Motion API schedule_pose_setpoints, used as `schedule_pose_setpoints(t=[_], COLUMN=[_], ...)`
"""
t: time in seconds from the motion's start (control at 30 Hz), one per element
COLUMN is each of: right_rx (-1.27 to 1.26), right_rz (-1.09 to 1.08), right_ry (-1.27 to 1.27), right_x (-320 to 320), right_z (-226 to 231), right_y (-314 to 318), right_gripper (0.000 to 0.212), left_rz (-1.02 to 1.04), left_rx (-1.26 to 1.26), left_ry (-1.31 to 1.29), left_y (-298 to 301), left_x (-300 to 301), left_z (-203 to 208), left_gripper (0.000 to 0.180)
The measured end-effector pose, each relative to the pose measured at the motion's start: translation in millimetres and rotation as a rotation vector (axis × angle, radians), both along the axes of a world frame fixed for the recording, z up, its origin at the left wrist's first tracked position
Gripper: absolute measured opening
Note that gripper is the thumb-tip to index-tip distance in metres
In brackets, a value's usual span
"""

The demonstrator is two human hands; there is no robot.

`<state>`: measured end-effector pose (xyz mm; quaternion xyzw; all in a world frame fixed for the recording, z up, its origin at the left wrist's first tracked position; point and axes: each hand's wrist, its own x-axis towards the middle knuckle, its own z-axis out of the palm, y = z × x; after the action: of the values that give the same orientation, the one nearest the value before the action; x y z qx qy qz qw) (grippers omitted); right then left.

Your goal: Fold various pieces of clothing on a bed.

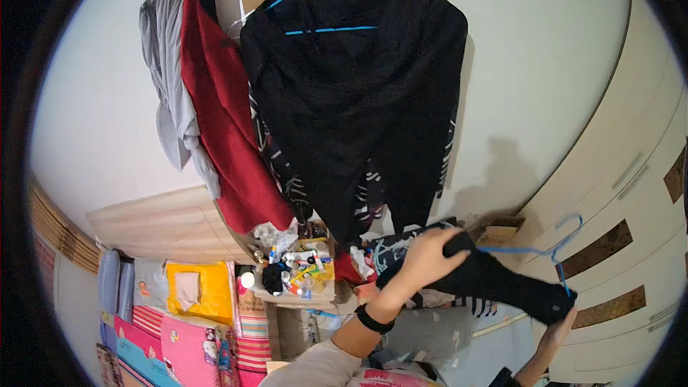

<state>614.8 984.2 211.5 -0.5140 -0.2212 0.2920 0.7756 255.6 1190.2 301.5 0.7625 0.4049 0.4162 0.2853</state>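
A black garment [494, 283] is stretched between my two hands at the lower right. My left hand [433, 258], with a dark band on its wrist, is closed on the garment's upper left part. Lower and farther right, my right hand [557, 330] grips its other end, the fingers partly hidden by the cloth. A blue hanger [527, 249] passes into the garment, and its hook sticks up free above my right hand. On the wall ahead hangs a black long-sleeved top [351, 93] on another blue hanger [333, 29], over a patterned garment.
Left of the black top hang a red garment [229, 115] and a grey one [166, 57]. Below them, a small cabinet [319, 294] is crowded with bottles and tubes. A bed with a yellow pillow [215, 294] lies at the lower left; a pale wardrobe [609, 193] lines the right.
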Motion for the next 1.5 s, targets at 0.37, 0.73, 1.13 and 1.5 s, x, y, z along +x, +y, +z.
schedule_pose_setpoints(t=[0.37,0.73,1.13,1.5], right_rx=[-0.204,-0.377,-0.410,-0.428], right_rz=[-0.405,-0.568,-0.494,-0.442], right_ry=[-0.037,-0.219,-0.640,-0.450], right_x=[40.3,86.2,68.9,-173.1], right_z=[0.1,33.9,91.1,72.9], right_y=[-228.3,-511.9,-557.1,-673.9], right_gripper=[0.072,0.057,0.047,0.042], left_rz=[-0.097,-0.451,-0.339,-0.347], left_rx=[0.024,-0.275,-0.281,-0.346], left_ry=[0.031,-0.145,-0.301,-0.345], left_y=[-214.5,-462.3,-571.1,-650.5], left_x=[87.9,133.3,14.6,-135.3], left_z=[-40.3,-62.8,-64.2,-85.3], left_gripper=[0.044,0.041,0.030,0.027])
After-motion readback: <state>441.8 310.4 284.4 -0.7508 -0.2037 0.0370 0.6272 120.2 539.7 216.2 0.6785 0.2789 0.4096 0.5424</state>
